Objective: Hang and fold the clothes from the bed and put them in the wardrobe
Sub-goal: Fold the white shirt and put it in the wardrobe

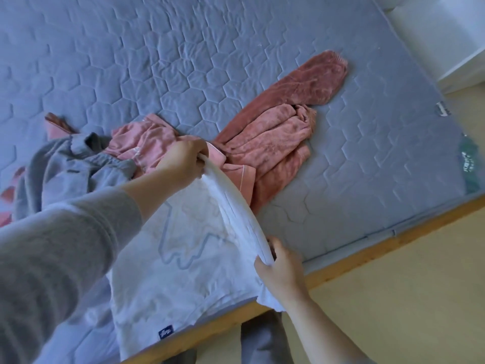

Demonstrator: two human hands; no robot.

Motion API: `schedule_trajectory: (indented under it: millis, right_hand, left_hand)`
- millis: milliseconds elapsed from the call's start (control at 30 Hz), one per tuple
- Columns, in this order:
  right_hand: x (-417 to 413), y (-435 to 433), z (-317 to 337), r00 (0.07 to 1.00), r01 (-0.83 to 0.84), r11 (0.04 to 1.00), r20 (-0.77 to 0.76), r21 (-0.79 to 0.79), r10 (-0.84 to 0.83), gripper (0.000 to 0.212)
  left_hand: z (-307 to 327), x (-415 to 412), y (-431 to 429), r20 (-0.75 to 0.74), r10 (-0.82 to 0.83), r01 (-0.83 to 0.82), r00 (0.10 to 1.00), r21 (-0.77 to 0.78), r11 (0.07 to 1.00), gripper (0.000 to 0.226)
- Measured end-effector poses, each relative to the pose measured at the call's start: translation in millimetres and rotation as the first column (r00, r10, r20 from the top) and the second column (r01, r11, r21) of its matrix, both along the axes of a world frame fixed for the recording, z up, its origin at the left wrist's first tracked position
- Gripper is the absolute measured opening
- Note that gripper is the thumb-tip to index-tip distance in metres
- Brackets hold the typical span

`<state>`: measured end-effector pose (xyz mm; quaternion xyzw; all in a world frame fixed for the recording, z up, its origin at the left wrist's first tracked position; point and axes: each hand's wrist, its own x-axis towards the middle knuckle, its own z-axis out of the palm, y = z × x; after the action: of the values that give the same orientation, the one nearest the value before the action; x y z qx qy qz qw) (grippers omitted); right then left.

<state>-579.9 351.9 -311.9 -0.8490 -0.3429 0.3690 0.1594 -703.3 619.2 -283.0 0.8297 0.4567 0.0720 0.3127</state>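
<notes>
- The white shirt (183, 258) lies on the near edge of the bed (183, 61), with one side lifted into a taut, doubled edge between the two hands.
- A pale outline print shows on the shirt, and a small dark label (165, 331) sits at its hem, near the wooden frame (380, 248).
- The left hand (183, 160) grips the far end of the lifted edge, fingers curled round the cloth.
- The right hand (282, 269) pinches the near end, with loose cloth hanging below it over the frame.
- Just beyond the left hand lies a crumpled pink top (147, 143).
- To its right lies a pink fleece (275, 132), one part stretched away across the bed.
- A grey garment (70, 172) lies heaped left of the pink top and touches it.
- A pale floor (420, 298) shows beyond the frame.
</notes>
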Motion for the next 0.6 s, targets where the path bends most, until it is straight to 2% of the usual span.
schedule_trajectory:
  millis: [100, 167, 233, 267, 333, 433, 600]
  right_hand:
    - [-50.1, 1.2, 8.3, 0.993, -0.115, 0.992, -0.028, 0.052, 0.117, 0.016]
    - [-82.8, 5.0, 7.8, 0.979, -0.196, 0.978, -0.046, 0.077, 0.199, 0.012]
    - [-115.3, 11.3, 4.5, 0.964, -0.252, 0.964, -0.061, 0.085, 0.258, 0.013]
    - [-130.9, 14.5, 1.8, 0.957, -0.277, 0.957, -0.062, 0.082, 0.282, 0.013]
    - [-160.0, 20.9, -6.2, 0.941, -0.33, 0.941, -0.056, 0.073, 0.334, 0.014]
    - [-199.7, 29.8, -24.1, 0.912, -0.407, 0.912, -0.032, 0.055, 0.409, 0.019]
    - [-241.5, 42.5, -55.0, 0.899, -0.437, 0.899, 0.002, 0.007, 0.437, 0.024]
  left_hand:
    - [0.5, -39.3, -1.0, 0.071, 0.09, -0.089, 0.993, -0.024, 0.996, 0.018]
    - [-2.5, -62.8, -2.3, 0.101, 0.221, -0.204, 0.97, -0.16, 0.966, 0.023]
    - [-2.9, -86.7, -3.1, 0.169, 0.372, -0.305, 0.913, -0.324, 0.896, 0.03]
    - [-5.1, -98.0, -3.1, 0.176, 0.423, -0.342, 0.889, -0.358, 0.869, 0.036]
    - [-11.7, -120.0, -3.2, 0.101, 0.434, -0.38, 0.895, -0.336, 0.862, 0.038]
    - [-31.0, -146.6, -2.5, 0.019, 0.428, -0.414, 0.904, -0.221, 0.883, 0.007]
    - [-67.6, -176.6, 3.7, 0.045, 0.468, -0.454, 0.882, -0.183, 0.872, 0.032]
